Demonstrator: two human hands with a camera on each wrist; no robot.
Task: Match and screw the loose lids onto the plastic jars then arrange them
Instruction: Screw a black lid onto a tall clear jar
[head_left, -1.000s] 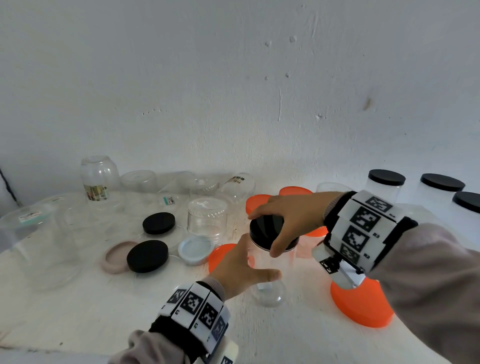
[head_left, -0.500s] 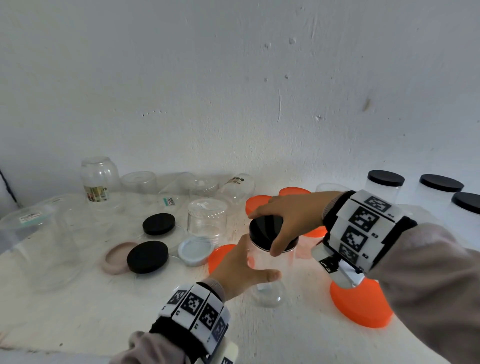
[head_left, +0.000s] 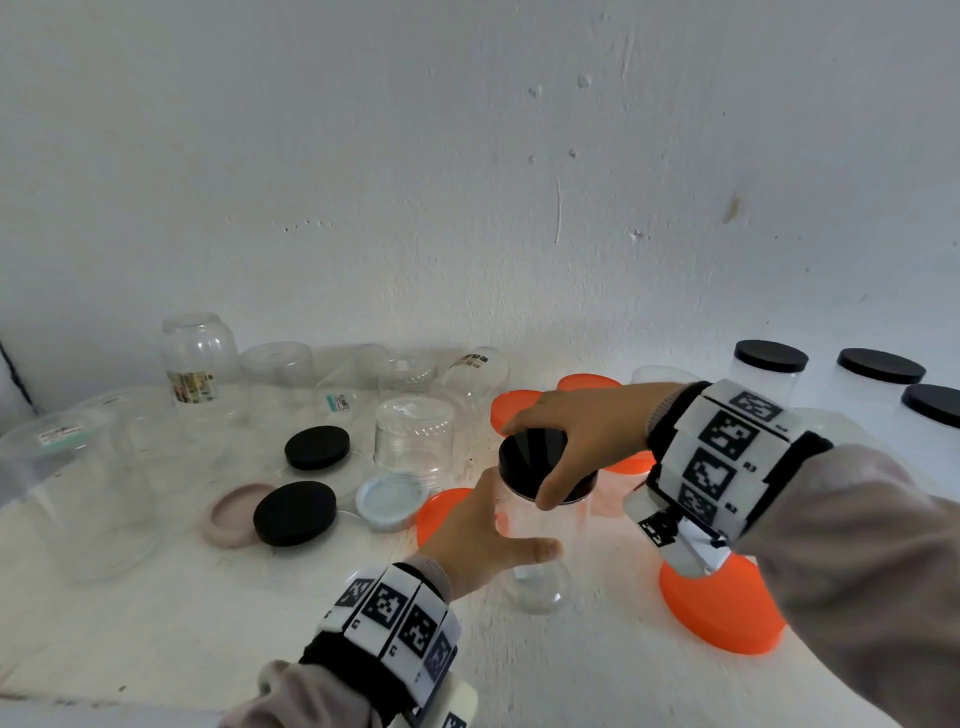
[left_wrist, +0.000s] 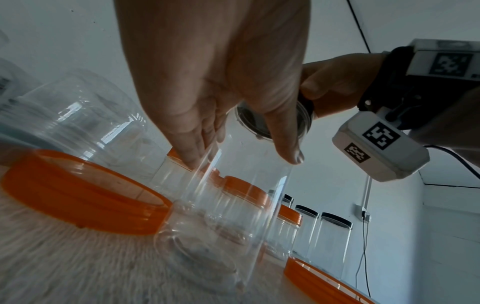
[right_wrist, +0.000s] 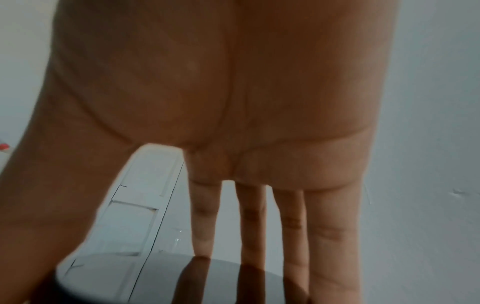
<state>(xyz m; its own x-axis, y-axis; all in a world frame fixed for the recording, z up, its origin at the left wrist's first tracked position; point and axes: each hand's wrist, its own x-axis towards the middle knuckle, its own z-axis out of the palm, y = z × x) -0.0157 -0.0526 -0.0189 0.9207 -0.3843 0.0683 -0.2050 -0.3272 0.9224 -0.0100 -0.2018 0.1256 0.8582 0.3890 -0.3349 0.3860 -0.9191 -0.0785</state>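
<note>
Nothing is shifting since the earlier frames. Right hand (head_left: 587, 436) is gripping the round black lid (head_left: 535, 457) from above, atop the clear cylindrical jar (head_left: 535, 571); left hand (head_left: 483, 540) is wrapping that jar, standing beside the orange lid (head_left: 727, 613).

loose black lids (head_left: 294, 513): 2 | black-capped jars (head_left: 769, 364): 4 | orange lids (head_left: 722, 618): perhaps 5

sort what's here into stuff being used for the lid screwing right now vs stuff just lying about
In use: clear jar, black lid, left hand, right hand.

Lying about: loose black lids, pink lid, orange lid, capped jars.
</note>
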